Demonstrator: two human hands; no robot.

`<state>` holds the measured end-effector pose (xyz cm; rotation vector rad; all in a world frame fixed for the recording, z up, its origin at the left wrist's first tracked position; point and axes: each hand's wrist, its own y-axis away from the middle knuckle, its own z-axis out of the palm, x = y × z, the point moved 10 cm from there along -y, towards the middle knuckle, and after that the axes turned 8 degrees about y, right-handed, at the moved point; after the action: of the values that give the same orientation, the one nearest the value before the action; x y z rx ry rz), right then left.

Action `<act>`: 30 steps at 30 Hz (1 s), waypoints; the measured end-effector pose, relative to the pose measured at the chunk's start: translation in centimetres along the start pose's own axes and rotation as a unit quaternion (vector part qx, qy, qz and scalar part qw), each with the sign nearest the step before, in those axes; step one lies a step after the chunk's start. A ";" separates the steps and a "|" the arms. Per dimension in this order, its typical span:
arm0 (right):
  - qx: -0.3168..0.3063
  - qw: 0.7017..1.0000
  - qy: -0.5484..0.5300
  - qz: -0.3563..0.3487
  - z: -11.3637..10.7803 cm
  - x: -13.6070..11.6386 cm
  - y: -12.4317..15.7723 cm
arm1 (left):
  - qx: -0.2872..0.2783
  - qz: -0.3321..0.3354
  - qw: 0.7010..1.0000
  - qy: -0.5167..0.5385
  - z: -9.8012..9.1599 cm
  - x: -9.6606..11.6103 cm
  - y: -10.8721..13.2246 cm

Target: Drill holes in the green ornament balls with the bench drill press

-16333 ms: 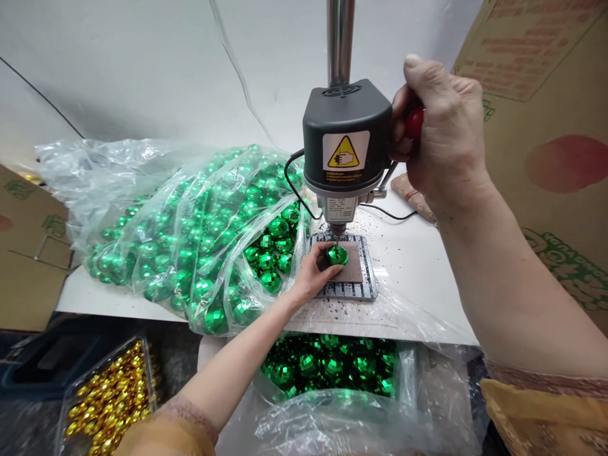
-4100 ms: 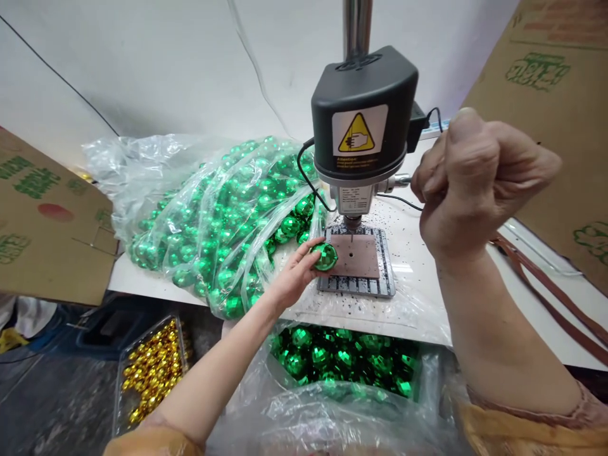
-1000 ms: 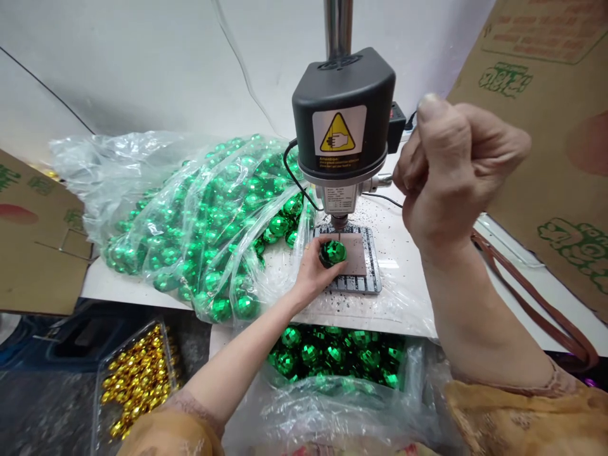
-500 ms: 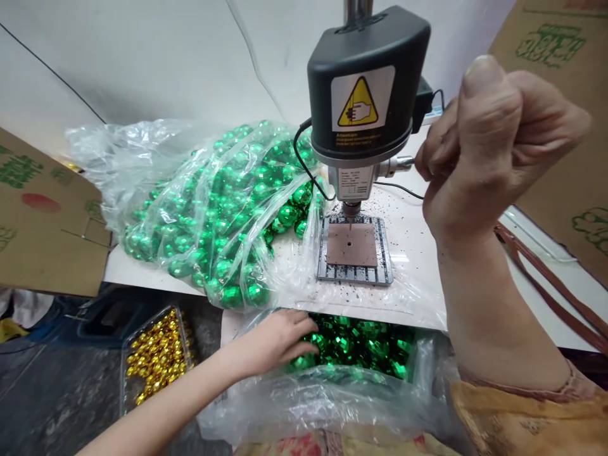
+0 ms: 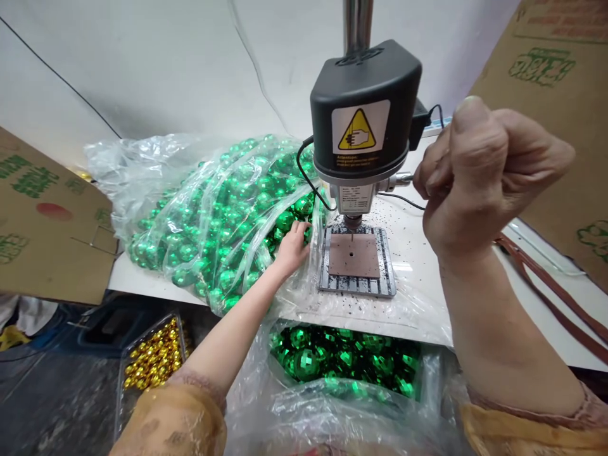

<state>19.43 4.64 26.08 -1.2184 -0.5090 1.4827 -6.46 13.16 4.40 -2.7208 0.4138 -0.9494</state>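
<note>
My left hand [image 5: 292, 248] reaches into the mouth of a clear plastic bag [image 5: 142, 158] full of shiny green mirrored balls [image 5: 209, 209]. Its fingers stretch out over the balls at the opening, and I see none in its grasp. Just right of that hand stands a small black bench drill press [image 5: 365, 120] with a warning label. A brown block [image 5: 354, 256] with a hole in it lies on the slotted metal base [image 5: 358, 288], under the drill bit. My right hand [image 5: 484, 171], closed, grips the feed lever [image 5: 401, 180] at the machine's side; the lever's end is hidden.
Below the table edge, an open plastic-lined container holds more green balls [image 5: 342, 354]. A clear box of gold balls [image 5: 154, 354] stands on the floor at left. Cardboard flaps [image 5: 52, 221] flank the table. Dark shavings surround the base; a brown strap [image 5: 546, 291] lies right.
My left hand has left the lower container of green balls and moved up to the bag on the table. My right hand stays on the lever. The view has tilted slightly up.
</note>
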 end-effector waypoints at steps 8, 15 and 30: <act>-0.007 0.999 -0.031 -0.011 -0.1 0.1 -0.1 | 0.071 -0.117 0.875 0.465 -3.2 0.9 2.2; -0.018 1.000 -0.006 0.012 0.0 0.2 0.1 | 0.023 -0.195 0.762 0.617 1.5 3.0 3.1; -0.049 0.997 0.047 0.028 0.2 0.2 0.0 | -0.003 -0.063 0.903 0.426 6.0 2.8 1.4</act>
<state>19.27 4.86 26.03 -1.3828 -0.4916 1.4539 -0.84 11.66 0.95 -2.2003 0.3684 -2.1543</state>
